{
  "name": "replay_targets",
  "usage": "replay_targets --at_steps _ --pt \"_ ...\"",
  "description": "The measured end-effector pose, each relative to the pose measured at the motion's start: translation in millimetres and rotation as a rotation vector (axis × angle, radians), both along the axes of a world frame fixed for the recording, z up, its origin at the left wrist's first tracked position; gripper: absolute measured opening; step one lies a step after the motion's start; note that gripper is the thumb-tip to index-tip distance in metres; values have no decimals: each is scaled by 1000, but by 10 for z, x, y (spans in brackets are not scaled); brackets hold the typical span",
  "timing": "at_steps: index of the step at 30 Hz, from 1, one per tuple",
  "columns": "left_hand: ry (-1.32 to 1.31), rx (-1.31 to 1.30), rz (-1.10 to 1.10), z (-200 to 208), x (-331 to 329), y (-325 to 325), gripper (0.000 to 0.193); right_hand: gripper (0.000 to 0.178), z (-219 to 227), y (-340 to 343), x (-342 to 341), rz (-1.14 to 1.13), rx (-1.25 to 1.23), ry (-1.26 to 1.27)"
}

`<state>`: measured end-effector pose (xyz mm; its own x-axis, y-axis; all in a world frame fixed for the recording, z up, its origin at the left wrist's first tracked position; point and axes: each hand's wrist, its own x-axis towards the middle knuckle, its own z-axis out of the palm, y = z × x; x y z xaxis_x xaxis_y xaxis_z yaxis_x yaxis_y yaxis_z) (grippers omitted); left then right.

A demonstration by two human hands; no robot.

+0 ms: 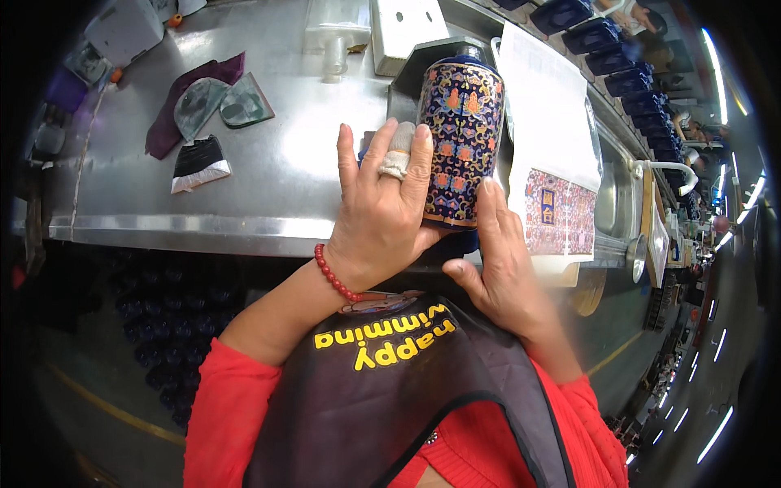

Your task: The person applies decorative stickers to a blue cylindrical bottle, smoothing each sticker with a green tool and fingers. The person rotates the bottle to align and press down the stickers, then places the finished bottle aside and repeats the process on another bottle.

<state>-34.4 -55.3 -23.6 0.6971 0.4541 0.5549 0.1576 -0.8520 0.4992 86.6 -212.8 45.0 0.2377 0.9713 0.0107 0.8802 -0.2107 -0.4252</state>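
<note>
A dark blue bottle (462,142) with a dense floral pattern in gold, orange and light blue lies over a dark tray (403,104), its neck pointing away from me. My left hand (381,195) is at the bottle's left side, fingers spread. A whitish cover wraps one of its fingers, and red beads circle the wrist. On the right side, my right hand (500,264) has its fingers stretched along the bottle's lower edge, thumb apart. Both hands are next to the bottle's base; neither is wrapped round it.
A printed pattern sheet (561,207) and white paper (541,98) lie to the right. Left on the metal table (277,187) are a purple cloth (175,122), greenish pads (244,102) and a black-and-silver piece (200,165). Behind stand a clear plastic container (335,32) and a white box (407,28).
</note>
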Motion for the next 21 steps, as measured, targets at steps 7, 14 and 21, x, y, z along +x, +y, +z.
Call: replay_targets --at_steps 7,14,21 --pt "-53 -18 1 -46 31 -7 107 98 13 -153 -99 24 -94 -72" --pt "-5 -38 -11 -17 -2 -7 107 96 40 -93 -127 36 -84 -90" --pt "17 -76 -27 -58 -16 -26 108 92 52 -98 -88 42 -34 -47"
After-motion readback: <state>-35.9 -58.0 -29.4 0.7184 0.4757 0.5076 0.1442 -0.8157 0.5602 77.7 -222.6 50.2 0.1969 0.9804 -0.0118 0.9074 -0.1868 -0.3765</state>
